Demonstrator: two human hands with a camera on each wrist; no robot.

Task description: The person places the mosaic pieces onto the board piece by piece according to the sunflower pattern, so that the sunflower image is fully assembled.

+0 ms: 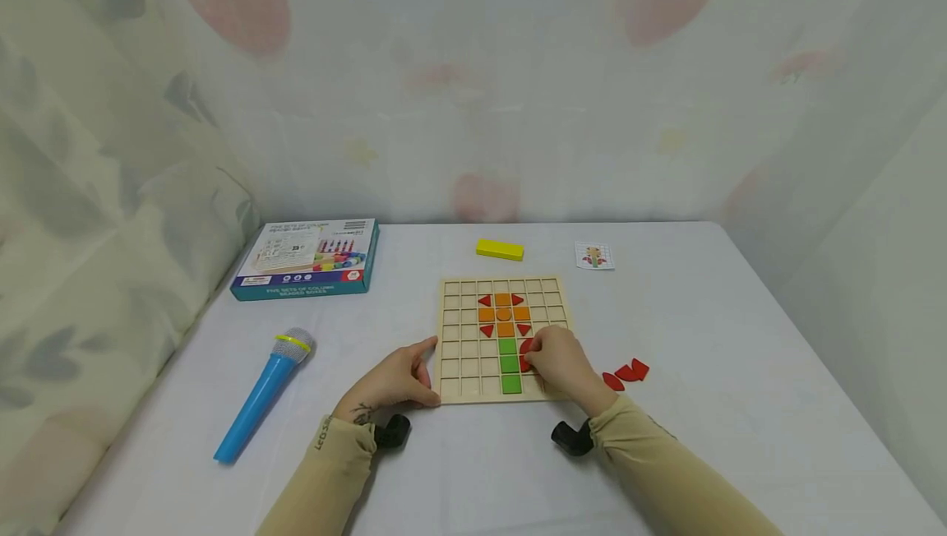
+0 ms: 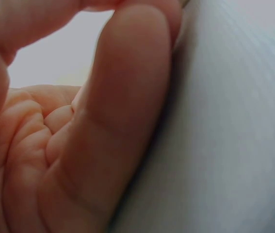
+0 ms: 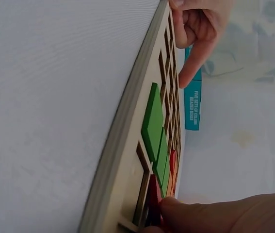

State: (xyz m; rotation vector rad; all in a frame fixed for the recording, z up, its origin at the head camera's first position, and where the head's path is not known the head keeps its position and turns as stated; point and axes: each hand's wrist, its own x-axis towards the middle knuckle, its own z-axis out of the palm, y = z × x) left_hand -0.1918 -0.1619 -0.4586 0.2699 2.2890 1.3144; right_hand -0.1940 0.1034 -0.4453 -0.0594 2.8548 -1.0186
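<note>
White table (image 1: pixel 740 371), head view alone shows microphone (image 1: pixel 261 395), card (image 1: pixel 594 256)

Red, orange, green tiles (image 1: pixel 505 330) in tan grid board (image 1: pixel 462 339); blue microphone (image 1: pixel 261 398).

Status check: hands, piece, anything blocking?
Left hand steadies board at its edge. Right hand presses red piece into a cell beside the green column. Nothing blocking; spare red pieces lie right of board.
</note>
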